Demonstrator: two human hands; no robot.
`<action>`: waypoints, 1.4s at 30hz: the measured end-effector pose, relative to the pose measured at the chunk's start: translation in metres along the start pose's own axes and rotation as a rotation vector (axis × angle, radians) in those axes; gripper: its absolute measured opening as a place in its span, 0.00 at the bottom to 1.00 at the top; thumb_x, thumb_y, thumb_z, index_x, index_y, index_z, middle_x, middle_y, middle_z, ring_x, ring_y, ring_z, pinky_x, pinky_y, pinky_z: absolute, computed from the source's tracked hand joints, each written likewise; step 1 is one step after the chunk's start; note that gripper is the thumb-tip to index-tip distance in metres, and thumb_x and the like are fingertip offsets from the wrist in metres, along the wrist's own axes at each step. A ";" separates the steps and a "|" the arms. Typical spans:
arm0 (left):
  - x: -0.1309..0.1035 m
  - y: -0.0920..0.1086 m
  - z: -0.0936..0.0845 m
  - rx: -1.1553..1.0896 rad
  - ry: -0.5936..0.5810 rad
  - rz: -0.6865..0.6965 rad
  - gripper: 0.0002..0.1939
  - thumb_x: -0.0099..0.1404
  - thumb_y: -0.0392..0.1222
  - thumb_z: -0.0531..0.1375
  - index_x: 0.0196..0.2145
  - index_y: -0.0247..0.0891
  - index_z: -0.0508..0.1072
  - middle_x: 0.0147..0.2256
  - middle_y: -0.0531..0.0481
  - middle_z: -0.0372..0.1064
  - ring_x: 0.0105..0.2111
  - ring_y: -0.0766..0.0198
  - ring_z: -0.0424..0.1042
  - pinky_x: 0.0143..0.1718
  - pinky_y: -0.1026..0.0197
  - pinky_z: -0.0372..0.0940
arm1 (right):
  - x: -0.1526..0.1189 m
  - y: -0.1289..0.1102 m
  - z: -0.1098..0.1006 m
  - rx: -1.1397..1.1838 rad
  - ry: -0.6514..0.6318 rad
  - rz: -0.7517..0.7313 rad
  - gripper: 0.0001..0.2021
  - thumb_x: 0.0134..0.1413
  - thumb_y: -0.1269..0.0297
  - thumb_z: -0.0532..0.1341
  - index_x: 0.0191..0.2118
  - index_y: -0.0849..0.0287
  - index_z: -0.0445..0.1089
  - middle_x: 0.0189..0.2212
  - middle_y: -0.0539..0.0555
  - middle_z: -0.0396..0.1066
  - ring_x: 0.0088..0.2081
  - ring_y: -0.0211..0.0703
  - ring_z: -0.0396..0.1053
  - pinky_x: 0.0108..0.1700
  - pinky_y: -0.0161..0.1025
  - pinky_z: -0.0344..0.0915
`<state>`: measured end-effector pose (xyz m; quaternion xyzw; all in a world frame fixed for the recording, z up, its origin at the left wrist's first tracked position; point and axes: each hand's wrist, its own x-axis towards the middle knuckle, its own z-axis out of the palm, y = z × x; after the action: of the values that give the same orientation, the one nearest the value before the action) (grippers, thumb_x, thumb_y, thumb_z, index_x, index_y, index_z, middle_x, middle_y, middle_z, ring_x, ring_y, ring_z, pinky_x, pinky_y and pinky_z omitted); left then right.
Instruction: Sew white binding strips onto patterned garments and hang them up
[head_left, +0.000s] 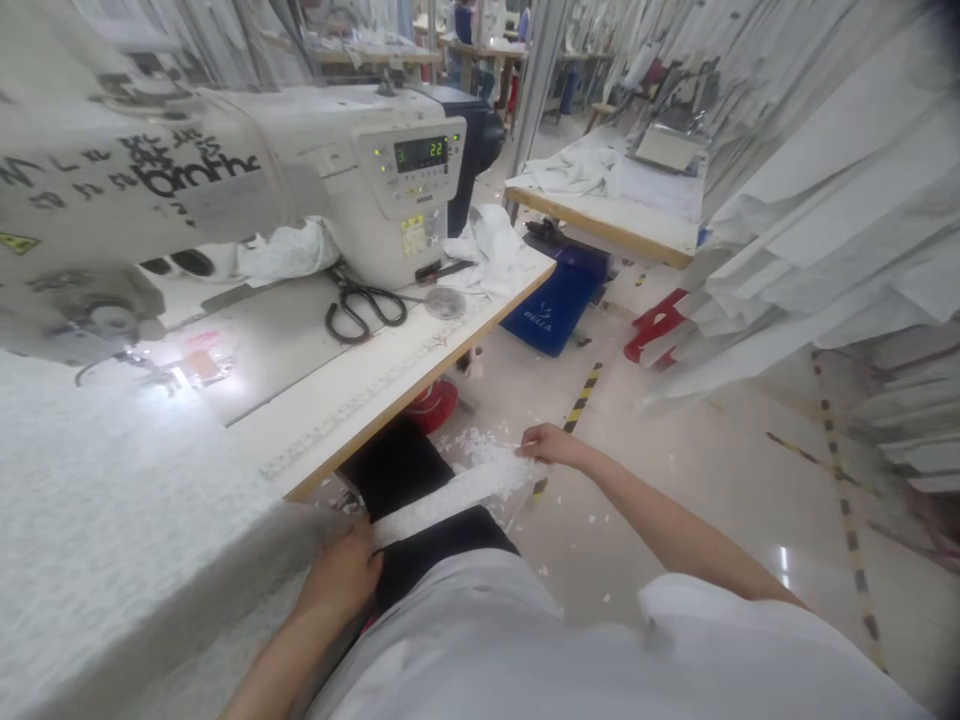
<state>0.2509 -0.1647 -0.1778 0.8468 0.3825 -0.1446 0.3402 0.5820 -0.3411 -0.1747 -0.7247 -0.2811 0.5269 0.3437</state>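
A long pale patterned fabric strip (pixel 450 500) stretches above my lap between both hands. My left hand (pixel 341 575) is closed on its near end, beside the edge of a large pale patterned cloth (pixel 112 540) that hangs over the table's front. My right hand (pixel 546 445) pinches the strip's far end, out over the floor to the right of the table. At the left stands a white sewing machine (pixel 315 150) with a lit display and a glowing needle area. Black-handled scissors (pixel 365 308) lie on its table (pixel 360 385).
Crumpled white cloth (pixel 491 245) rests at the table's right end. Beyond stand another work table (pixel 615 225) and a blue bin (pixel 555 310). White garments (pixel 840 200) hang along the right. Scraps (pixel 480 445) litter the floor. A red stool (pixel 433 408) is partly under the table.
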 end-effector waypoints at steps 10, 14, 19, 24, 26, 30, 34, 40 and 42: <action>-0.003 0.055 0.016 0.066 0.319 0.381 0.19 0.60 0.36 0.55 0.50 0.37 0.65 0.50 0.44 0.60 0.50 0.56 0.59 0.53 0.52 0.57 | 0.018 -0.036 0.041 0.184 0.038 -0.248 0.11 0.54 0.55 0.60 0.36 0.58 0.65 0.30 0.51 0.69 0.32 0.38 0.69 0.33 0.35 0.67; -0.002 0.048 0.023 0.050 0.347 0.383 0.18 0.62 0.34 0.52 0.50 0.35 0.65 0.50 0.42 0.59 0.50 0.57 0.58 0.54 0.53 0.56 | 0.007 0.004 0.101 0.031 -0.006 -0.187 0.09 0.56 0.61 0.61 0.37 0.63 0.68 0.35 0.53 0.70 0.36 0.41 0.69 0.38 0.42 0.68; -0.004 0.043 0.021 0.023 0.344 0.389 0.17 0.63 0.36 0.52 0.50 0.37 0.66 0.50 0.43 0.60 0.50 0.57 0.59 0.54 0.54 0.57 | -0.002 0.020 0.123 -0.151 0.137 -0.160 0.11 0.61 0.59 0.55 0.40 0.63 0.67 0.37 0.53 0.68 0.37 0.41 0.68 0.41 0.43 0.66; -0.017 0.057 0.009 -0.070 0.377 0.394 0.24 0.60 0.42 0.57 0.53 0.37 0.61 0.55 0.41 0.55 0.56 0.54 0.54 0.57 0.49 0.54 | -0.030 -0.028 0.071 -0.343 0.144 -0.261 0.12 0.57 0.58 0.55 0.30 0.60 0.68 0.28 0.52 0.69 0.33 0.45 0.66 0.38 0.39 0.60; -0.028 0.074 -0.003 -0.166 0.367 0.481 0.30 0.57 0.44 0.61 0.55 0.37 0.58 0.57 0.40 0.52 0.57 0.52 0.52 0.57 0.50 0.53 | -0.049 -0.065 0.059 -0.424 0.029 -0.345 0.08 0.50 0.59 0.61 0.26 0.58 0.69 0.25 0.51 0.69 0.30 0.44 0.65 0.36 0.37 0.57; -0.052 0.103 -0.038 -0.315 0.131 0.575 0.13 0.61 0.46 0.56 0.41 0.37 0.70 0.38 0.46 0.69 0.38 0.58 0.68 0.40 0.58 0.64 | -0.072 -0.150 0.072 -0.713 -0.293 -0.638 0.06 0.48 0.66 0.62 0.23 0.57 0.68 0.20 0.48 0.65 0.25 0.39 0.61 0.30 0.35 0.53; -0.074 0.094 -0.075 -0.557 0.174 0.367 0.15 0.65 0.46 0.50 0.29 0.36 0.71 0.25 0.52 0.67 0.26 0.66 0.65 0.29 0.64 0.60 | -0.046 -0.192 0.108 -0.499 -0.223 -0.797 0.13 0.61 0.60 0.50 0.32 0.58 0.68 0.27 0.50 0.67 0.30 0.39 0.64 0.33 0.34 0.58; -0.113 0.043 -0.101 -1.035 0.238 0.200 0.12 0.62 0.48 0.56 0.33 0.37 0.74 0.27 0.50 0.71 0.31 0.62 0.69 0.36 0.60 0.65 | 0.002 -0.120 0.150 -0.413 -0.151 -0.624 0.06 0.48 0.66 0.63 0.34 0.61 0.69 0.33 0.53 0.66 0.26 0.37 0.62 0.30 0.35 0.61; -0.125 0.034 -0.096 -1.176 0.211 0.157 0.11 0.62 0.47 0.57 0.36 0.38 0.74 0.28 0.50 0.72 0.31 0.62 0.71 0.36 0.59 0.66 | -0.006 -0.101 0.159 -0.401 -0.187 -0.625 0.08 0.50 0.67 0.61 0.38 0.61 0.69 0.37 0.56 0.67 0.29 0.39 0.65 0.32 0.36 0.63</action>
<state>0.1914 -0.1840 -0.0294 0.5523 0.3662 0.2014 0.7213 0.4241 -0.2524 -0.1246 -0.6059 -0.6159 0.3951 0.3122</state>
